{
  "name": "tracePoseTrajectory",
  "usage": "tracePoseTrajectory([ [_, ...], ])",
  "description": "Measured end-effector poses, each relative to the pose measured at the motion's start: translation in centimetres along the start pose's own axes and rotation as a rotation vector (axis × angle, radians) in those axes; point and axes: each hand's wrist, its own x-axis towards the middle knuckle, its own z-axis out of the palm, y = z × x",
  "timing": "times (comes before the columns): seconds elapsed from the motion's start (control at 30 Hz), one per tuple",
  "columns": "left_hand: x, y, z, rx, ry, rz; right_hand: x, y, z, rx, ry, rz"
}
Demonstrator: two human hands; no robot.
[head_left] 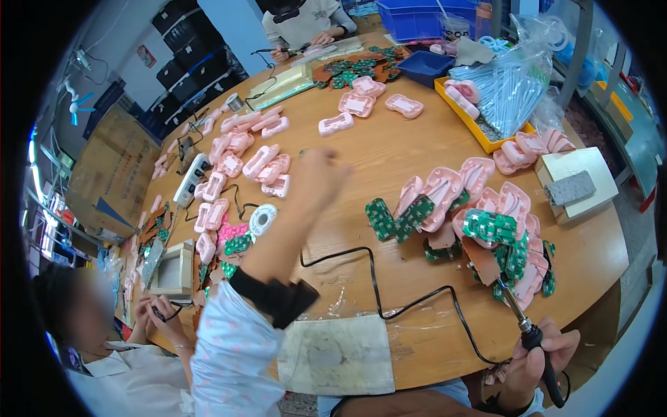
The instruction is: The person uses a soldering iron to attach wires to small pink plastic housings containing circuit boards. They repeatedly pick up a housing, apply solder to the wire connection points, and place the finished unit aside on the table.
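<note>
My right hand (529, 365), at the lower right, is closed around the black handle of a soldering iron (532, 335). The iron's metal tip points up into a pile of green circuit boards (513, 260), by a brown flat piece (481, 261). Pink plastic shell halves (442, 195) lie heaped among these boards. Stretched out over the middle of the table is my left hand (321, 174), smeared by motion, its fingers not clear. The nearest things to it are more pink shells (274, 168), just to its left.
The iron's black cord (373, 278) snakes across the wooden table. A stained pale mat (336, 356) lies at the near edge. A white reel (262, 219) and a power strip (192, 181) stand left. Co-workers sit at left and far side. A yellow tray (490, 144) stands far right.
</note>
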Motion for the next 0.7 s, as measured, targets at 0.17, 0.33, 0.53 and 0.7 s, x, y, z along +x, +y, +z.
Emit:
tracePoseTrajectory([
  [0.17,4.0,-10.6,-2.8,0.56,0.282,0.105,0.3,0.8,0.9,-0.01,-0.029,0.042],
  [0.33,5.0,-13.9,-3.5,0.515,0.191,0.142,0.9,1.4,2.4,-0.006,-0.026,0.007],
  [0.53,-1.1,-8.9,-8.1,0.165,0.074,0.291,1.4,0.9,2.8,-0.003,-0.027,-0.056],
  [0.7,-18.6,-1.0,-8.1,0.208,-0.142,0.691,0.7,-0.3,2.5,-0.008,-0.029,-0.036],
])
